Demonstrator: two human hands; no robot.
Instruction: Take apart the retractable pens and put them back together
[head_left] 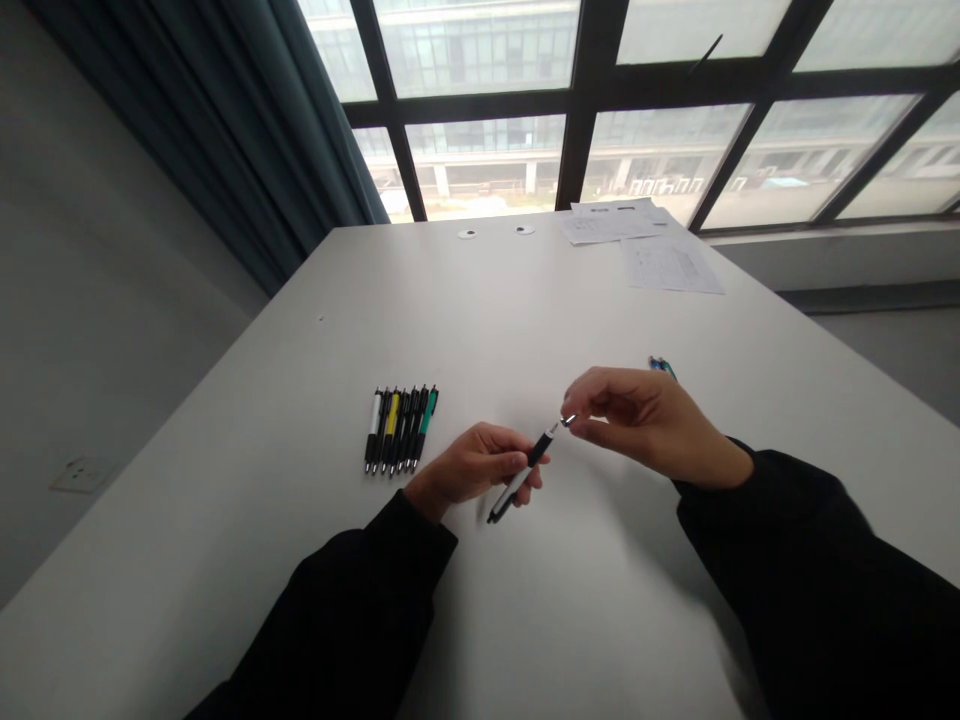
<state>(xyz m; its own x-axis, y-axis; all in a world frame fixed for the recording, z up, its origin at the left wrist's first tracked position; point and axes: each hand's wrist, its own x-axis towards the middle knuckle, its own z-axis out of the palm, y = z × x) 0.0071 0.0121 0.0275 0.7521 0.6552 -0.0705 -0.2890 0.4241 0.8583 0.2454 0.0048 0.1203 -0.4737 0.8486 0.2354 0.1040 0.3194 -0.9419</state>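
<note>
Above the white worktop (300, 420), a black-and-white retractable pen (537, 450) is gripped around its barrel by the curled fingers (517, 463) of the left hand (472, 468). It is held tilted, clear of the surface. A small silver piece (569, 420) is pinched between the closed fingertips (574, 405) of the right hand (649, 425), just beside the pen's upper end; contact between them cannot be made out. Beyond the left hand, a row of multicoloured pens (401, 430) is laid side by side on the worktop. Two more pens (661, 367) are seen just past the right hand, and sheets of paper (645, 240) are placed at the far edge beneath a large window (600, 110).
</note>
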